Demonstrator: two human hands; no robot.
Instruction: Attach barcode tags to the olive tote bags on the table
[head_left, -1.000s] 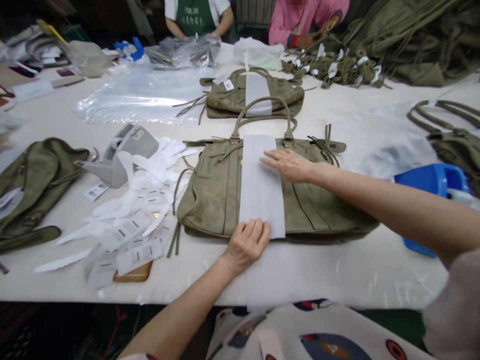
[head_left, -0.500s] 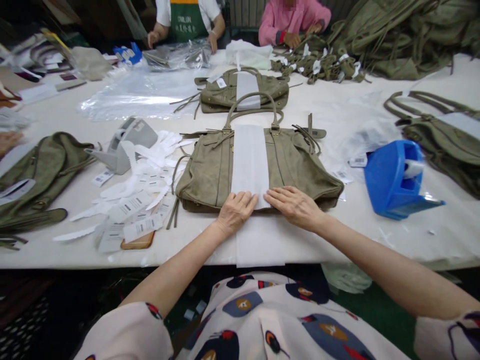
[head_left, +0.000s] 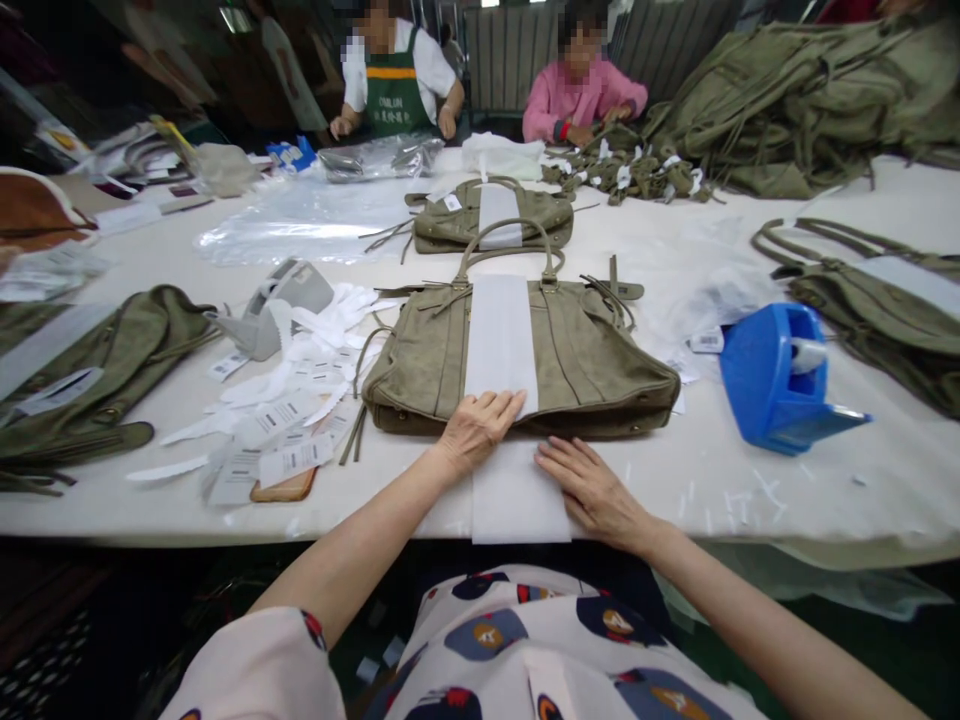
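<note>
An olive-green handbag [head_left: 585, 350] lies on its side in front of me, its two handles pointing away. A white strip of soft sheet [head_left: 501, 335] runs down its middle. My left hand [head_left: 480, 428] rests at the bag's lower edge, fingers bent and pressed together on the strip's near end; its thumb is hidden. More white sheet [head_left: 514, 515] lies on the table between the bag and the table's edge. My right hand [head_left: 600, 495] is off the bag, its fingers stretched out over the right side of that sheet.
A blue tape dispenser [head_left: 772, 375] stands right, a grey tape dispenser [head_left: 289, 300] left beside scattered labels [head_left: 289, 420]. Other olive bags lie left [head_left: 112, 360], behind [head_left: 442, 225] and right [head_left: 877, 300]. Two people sit across the table near clear plastic bags [head_left: 277, 225].
My right hand has slid off the bag's lower edge toward me, down onto the white sheet. My left hand stays at the bag's edge. The head view has tilted up a little.
</note>
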